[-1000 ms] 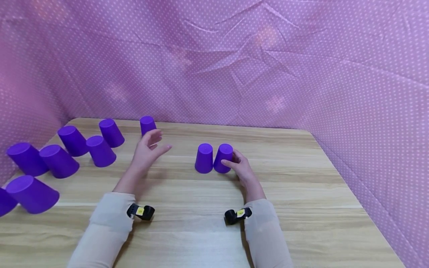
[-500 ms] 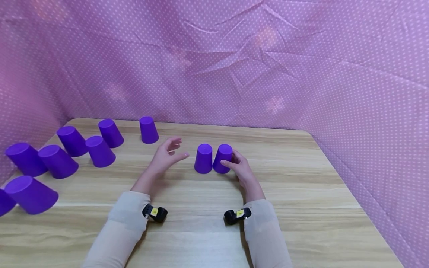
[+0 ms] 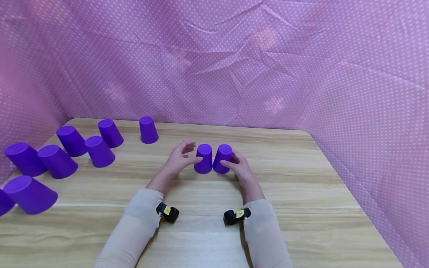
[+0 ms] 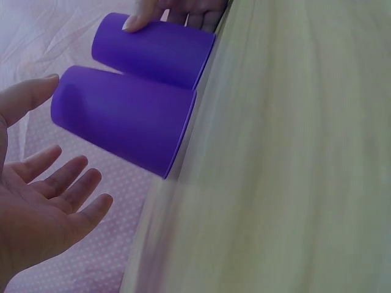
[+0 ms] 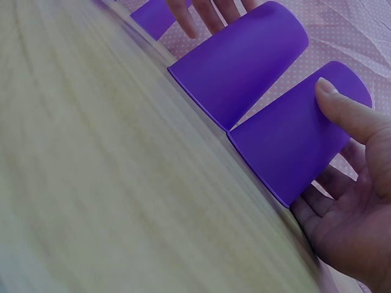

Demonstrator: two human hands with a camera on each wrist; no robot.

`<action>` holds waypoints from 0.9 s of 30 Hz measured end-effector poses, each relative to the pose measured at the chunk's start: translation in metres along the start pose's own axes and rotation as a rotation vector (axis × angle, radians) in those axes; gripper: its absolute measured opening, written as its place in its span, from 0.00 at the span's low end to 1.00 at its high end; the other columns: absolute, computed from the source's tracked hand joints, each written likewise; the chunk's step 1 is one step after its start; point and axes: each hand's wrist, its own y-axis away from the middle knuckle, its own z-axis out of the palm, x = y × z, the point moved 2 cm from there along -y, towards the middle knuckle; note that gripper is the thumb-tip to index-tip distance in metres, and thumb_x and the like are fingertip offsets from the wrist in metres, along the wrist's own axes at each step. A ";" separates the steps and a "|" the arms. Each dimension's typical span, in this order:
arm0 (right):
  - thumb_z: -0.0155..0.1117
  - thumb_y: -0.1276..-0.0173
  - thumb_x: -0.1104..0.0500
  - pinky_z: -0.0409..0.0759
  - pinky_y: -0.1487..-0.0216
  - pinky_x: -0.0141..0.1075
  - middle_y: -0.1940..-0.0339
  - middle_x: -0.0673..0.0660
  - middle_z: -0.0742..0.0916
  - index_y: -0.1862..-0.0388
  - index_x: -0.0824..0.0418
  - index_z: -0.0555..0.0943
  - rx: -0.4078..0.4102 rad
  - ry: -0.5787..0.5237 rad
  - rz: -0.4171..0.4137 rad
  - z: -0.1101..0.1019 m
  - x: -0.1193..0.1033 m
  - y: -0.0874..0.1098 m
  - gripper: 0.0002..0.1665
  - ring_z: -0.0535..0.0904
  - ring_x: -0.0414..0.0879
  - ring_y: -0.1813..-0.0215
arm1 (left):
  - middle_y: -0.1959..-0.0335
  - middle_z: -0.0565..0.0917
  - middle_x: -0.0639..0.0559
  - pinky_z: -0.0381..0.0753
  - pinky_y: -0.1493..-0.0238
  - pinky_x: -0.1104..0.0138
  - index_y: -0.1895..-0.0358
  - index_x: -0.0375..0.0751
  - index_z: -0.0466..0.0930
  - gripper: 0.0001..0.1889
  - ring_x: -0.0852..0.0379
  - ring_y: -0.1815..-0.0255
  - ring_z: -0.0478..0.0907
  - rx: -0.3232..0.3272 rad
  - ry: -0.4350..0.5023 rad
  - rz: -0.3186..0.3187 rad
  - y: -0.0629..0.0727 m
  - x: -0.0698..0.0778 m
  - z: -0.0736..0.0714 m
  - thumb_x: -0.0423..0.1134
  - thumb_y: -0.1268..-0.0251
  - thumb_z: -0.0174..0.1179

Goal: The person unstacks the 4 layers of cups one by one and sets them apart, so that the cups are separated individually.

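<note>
Two purple cups stand upside down side by side in the middle of the table, their lower rims touching. My right hand point(image 3: 242, 169) holds the right cup point(image 5: 299, 134), thumb on its near side and fingers round its outer side. My left hand point(image 3: 181, 158) is beside the left cup point(image 4: 122, 119), thumb and fingers spread with a gap between them. In the left wrist view the thumb tip comes close to that cup's base end; I cannot tell whether it touches. The left fingers point(image 4: 73, 189) stand apart from the cup.
Several more purple cups, such as the front one point(image 3: 31, 195), stand upside down on the left of the wooden table point(image 3: 318, 208). A single cup point(image 3: 148, 130) is near the back edge. A pink dotted cloth point(image 3: 214, 67) hangs behind and at both sides.
My left hand has moved right, away from the single back cup and over to the left cup of the middle pair. The right hand and its cup have stayed in place.
</note>
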 end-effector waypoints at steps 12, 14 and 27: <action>0.66 0.50 0.64 0.63 0.44 0.40 0.51 0.60 0.76 0.44 0.58 0.69 0.001 0.002 0.002 0.001 0.001 0.000 0.32 0.70 0.49 0.48 | 0.51 0.71 0.38 0.63 0.46 0.53 0.45 0.31 0.64 0.31 0.44 0.48 0.65 0.007 0.016 0.066 -0.011 -0.016 0.017 0.35 0.55 0.65; 0.66 0.50 0.64 0.63 0.44 0.40 0.51 0.59 0.77 0.44 0.58 0.70 0.002 0.005 0.000 0.001 0.001 0.000 0.32 0.70 0.49 0.48 | 0.53 0.72 0.39 0.65 0.47 0.55 0.47 0.33 0.66 0.30 0.46 0.49 0.66 0.020 0.025 0.094 -0.012 -0.017 0.019 0.36 0.57 0.66; 0.66 0.51 0.65 0.63 0.44 0.41 0.50 0.60 0.76 0.44 0.58 0.69 0.001 -0.002 -0.006 0.001 0.000 0.000 0.32 0.69 0.50 0.48 | 0.52 0.72 0.40 0.65 0.47 0.57 0.46 0.35 0.67 0.28 0.47 0.48 0.67 0.045 -0.002 0.001 -0.016 -0.022 0.024 0.32 0.55 0.65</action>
